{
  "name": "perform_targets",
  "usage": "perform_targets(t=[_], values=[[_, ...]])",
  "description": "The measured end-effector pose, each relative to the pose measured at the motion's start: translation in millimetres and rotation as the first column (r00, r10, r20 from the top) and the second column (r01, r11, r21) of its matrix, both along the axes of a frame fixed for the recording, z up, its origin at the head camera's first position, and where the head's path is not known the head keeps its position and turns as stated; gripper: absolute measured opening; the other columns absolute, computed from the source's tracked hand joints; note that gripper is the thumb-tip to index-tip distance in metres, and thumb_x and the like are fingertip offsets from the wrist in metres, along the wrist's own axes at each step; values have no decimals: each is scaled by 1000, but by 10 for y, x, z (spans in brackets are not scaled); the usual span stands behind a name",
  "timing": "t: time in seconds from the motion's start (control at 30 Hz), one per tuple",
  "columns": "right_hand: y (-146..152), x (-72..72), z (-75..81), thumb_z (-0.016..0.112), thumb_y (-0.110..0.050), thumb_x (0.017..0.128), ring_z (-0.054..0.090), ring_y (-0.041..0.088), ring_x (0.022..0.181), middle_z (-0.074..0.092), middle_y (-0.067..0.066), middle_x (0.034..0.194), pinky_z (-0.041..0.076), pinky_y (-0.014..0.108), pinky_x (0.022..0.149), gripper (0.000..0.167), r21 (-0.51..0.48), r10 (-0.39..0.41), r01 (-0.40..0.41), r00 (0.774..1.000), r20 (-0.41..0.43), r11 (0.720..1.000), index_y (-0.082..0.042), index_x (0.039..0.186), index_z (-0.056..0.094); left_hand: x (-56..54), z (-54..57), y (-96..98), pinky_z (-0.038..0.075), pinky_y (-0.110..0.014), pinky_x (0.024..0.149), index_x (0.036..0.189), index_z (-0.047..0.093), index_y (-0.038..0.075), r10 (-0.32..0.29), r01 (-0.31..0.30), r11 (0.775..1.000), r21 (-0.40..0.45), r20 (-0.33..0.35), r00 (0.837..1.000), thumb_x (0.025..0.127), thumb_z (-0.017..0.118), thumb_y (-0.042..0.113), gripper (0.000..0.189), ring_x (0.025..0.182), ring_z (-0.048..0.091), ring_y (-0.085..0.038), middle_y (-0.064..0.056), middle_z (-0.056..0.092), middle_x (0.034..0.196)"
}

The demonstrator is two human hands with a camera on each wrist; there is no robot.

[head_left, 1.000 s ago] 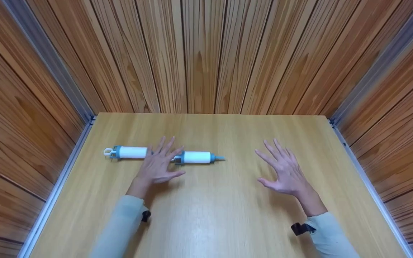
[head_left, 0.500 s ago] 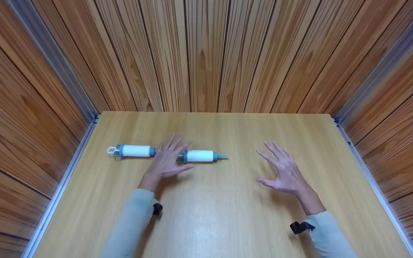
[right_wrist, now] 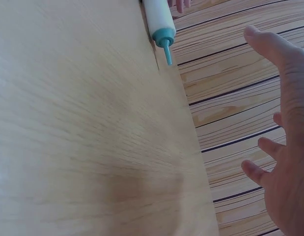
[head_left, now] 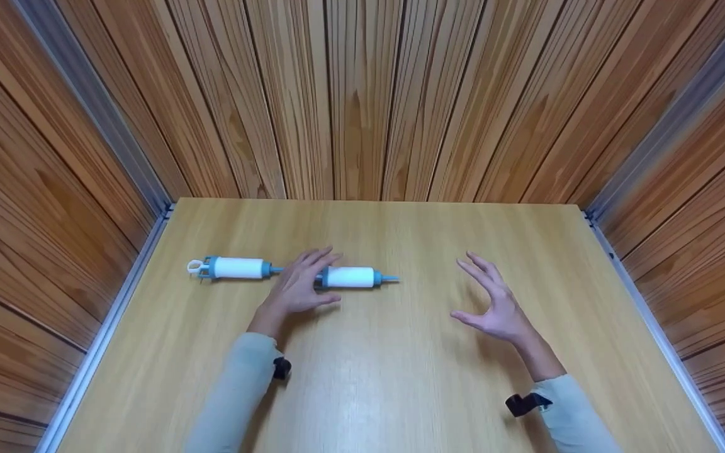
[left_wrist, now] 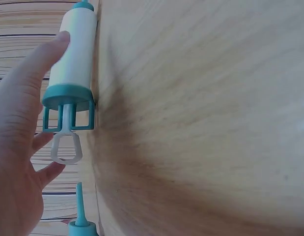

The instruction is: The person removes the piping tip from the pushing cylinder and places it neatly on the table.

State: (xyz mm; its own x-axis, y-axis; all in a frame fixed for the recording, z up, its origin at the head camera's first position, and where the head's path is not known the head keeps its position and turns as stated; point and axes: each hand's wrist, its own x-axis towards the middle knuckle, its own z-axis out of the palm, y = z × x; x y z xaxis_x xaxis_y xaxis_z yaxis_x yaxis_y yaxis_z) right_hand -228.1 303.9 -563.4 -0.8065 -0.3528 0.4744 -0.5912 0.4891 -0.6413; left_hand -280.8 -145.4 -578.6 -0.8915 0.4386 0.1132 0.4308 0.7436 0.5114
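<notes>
Fingers are what moved over the last half second: those of the left hand [head_left: 299,288] have drawn together and bent downward, and those of the right hand [head_left: 499,309] have curved inward slightly. Neither syringe appears to have shifted.

Picture the counter [head_left: 400,365] as a clock, twelve at its far edge. Farthest left, towards ten o'clock, the left syringe [head_left: 238,267] lies on its side, pull ring [head_left: 196,262] at nine o'clock, nozzle [left_wrist: 80,204] pointing to three. Closer in, between ten and eleven, is the left hand, thumb and fingers apart; in its wrist view the thumb [left_wrist: 51,51] crosses in front of the right syringe [head_left: 350,277], and I cannot tell whether they touch. That syringe lies roughly in line with the first, around twelve o'clock, its slim tip [right_wrist: 168,53] aimed at three. Towards three o'clock, well apart from both syringes, the right hand hangs above the counter, thumb and fingers apart, holding nothing.

Both syringes look like stiff plastic, so probably light (whether anything is inside cannot be told). Smooth and round, they may slip or roll. The middle of the white barrel [left_wrist: 75,64], beyond the blue collar [left_wrist: 67,94], seems the best place to take hold; the slim tip looks easier to bend.
</notes>
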Motion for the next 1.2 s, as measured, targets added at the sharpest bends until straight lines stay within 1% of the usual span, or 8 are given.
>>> perform_targets(t=[0.13, 0.23, 0.3, 0.5, 0.67, 0.87, 1.07, 1.2], values=[[-22, 10, -24, 98, -6, 80, 47, 27, 162, 43, 31, 173, 56, 63, 118, 97, -63, -13, 16, 999, 46, 998, -7, 166, 54, 4, 1, 7, 35, -75, 135, 171, 49, 27, -5, 5, 1000, 26, 17, 1000, 94, 92, 42, 89, 169, 38, -45, -11, 43, 183], [-36, 15, -33, 96, -1, 80, 42, 2, 160, 43, 30, 173, 57, 42, 116, 97, -107, -5, 12, 998, 66, 994, -5, 166, 53, 12, 1, 22, 35, -72, 136, 170, 50, 27, 0, -1, 1000, 31, 24, 1000, 94, 93, 38, 88, 169, 39, -44, -12, 44, 182], [-45, 23, -37, 94, 5, 79, 39, -6, 159, 41, 32, 173, 56, 33, 115, 96, -159, 18, -5, 996, 84, 987, -2, 165, 52, 24, 1, 36, 35, -71, 136, 170, 51, 26, 0, -1, 1000, 29, 26, 1000, 94, 93, 36, 88, 169, 39, -45, -13, 44, 181], [-44, 31, -52, 84, 19, 79, 44, 0, 160, 37, 30, 176, 54, 22, 114, 94, -307, 129, -97, 988, 87, 947, 8, 164, 46, 65, 7, 53, 35, -71, 136, 170, 50, 29, 6, -6, 1000, 14, 53, 999, 97, 91, 29, 84, 169, 40, -45, -11, 44, 182], [-18, 11, -48, 78, 24, 81, 50, 8, 161, 42, 7, 180, 57, 22, 114, 93, -358, 211, -176, 975, 62, 917, 15, 164, 39, 67, 5, 44, 35, -72, 136, 170, 51, 31, 15, -17, 1000, 18, 78, 997, 99, 89, 25, 80, 168, 41, -44, -10, 45, 181], [7, 29, -20, 73, 22, 87, 57, 14, 158, 44, -10, 179, 64, 30, 108, 91, -419, 277, -192, 949, 152, 887, 11, 169, 34, 74, -22, 23, 37, -70, 135, 167, 54, 28, 24, -27, 999, 30, 92, 995, 101, 86, 21, 74, 168, 42, -43, -10, 47, 180], [36, 32, -37, 66, 24, 91, 60, 21, 158, 39, 4, 184, 67, 32, 106, 89, -490, 408, -282, 897, 170, 825, 16, 170, 25, 89, -50, 19, 40, -68, 135, 163, 59, 28, 29, -34, 998, 55, 99, 995, 101, 86, 18, 68, 166, 45, -42, -9, 49, 178], [64, 14, -65, 65, 24, 94, 59, 23, 159, 38, 11, 185, 66, 32, 108, 86, -493, 456, -326, 874, 168, 806, 18, 169, 23, 81, -63, 20, 41, -65, 135, 161, 62, 26, 28, -37, 996, 80, 117, 993, 102, 84, 16, 64, 166, 47, -40, -9, 52, 176]])
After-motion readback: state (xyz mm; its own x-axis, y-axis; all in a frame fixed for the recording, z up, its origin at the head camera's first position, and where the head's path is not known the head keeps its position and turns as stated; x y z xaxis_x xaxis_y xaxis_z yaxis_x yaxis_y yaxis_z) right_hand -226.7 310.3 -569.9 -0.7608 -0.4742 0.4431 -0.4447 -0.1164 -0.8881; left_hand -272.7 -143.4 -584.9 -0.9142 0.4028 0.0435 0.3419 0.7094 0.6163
